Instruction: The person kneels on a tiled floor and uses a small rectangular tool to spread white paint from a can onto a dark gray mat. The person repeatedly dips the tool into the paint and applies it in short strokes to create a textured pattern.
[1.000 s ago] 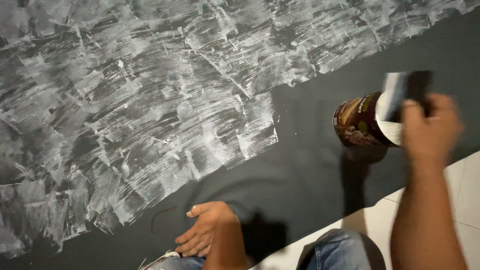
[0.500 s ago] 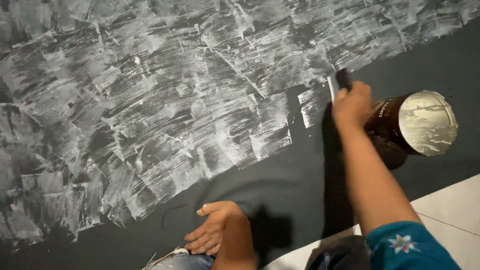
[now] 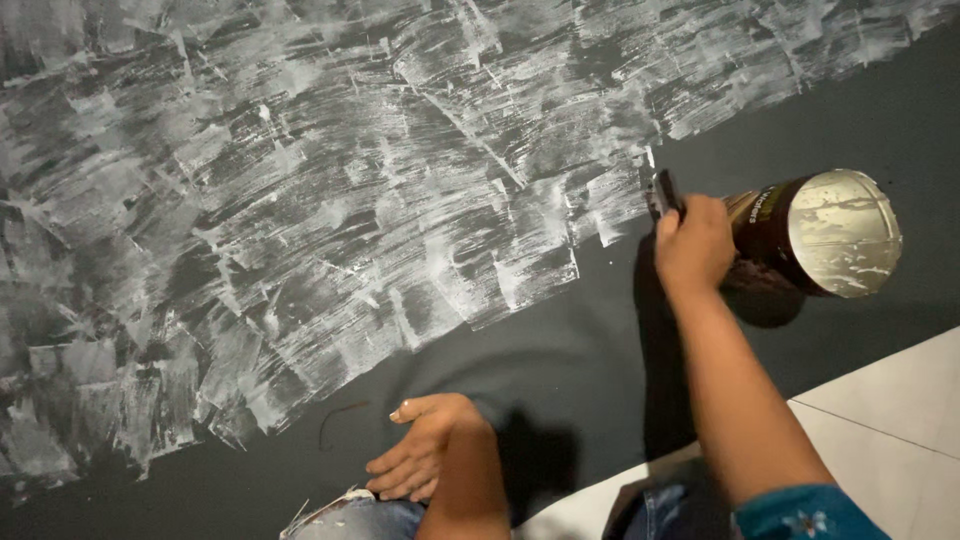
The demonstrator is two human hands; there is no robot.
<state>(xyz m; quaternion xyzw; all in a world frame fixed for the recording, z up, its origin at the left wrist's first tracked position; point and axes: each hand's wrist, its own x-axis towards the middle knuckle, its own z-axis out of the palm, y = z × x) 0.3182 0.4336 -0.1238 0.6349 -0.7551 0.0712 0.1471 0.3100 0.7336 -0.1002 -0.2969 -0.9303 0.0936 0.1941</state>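
My right hand (image 3: pixel 694 245) grips a flat dark scraper (image 3: pixel 663 192) whose blade presses on a large dark sheet (image 3: pixel 560 360) at the edge of its white-smeared part (image 3: pixel 380 200). Just right of that hand stands a brown tin (image 3: pixel 812 232) with whitish paste inside, also on the sheet. My left hand (image 3: pixel 425 455) rests flat on the bare dark part of the sheet near my knee, fingers spread, holding nothing.
White floor tiles (image 3: pixel 890 420) show at the lower right beyond the sheet's edge. My jeans-clad knees (image 3: pixel 350 515) are at the bottom. A thin curved mark (image 3: pixel 338 418) lies on the dark sheet left of my left hand.
My right hand moved left from the tin to the sheet and set the scraper on the edge of the white area. The left hand stayed put.
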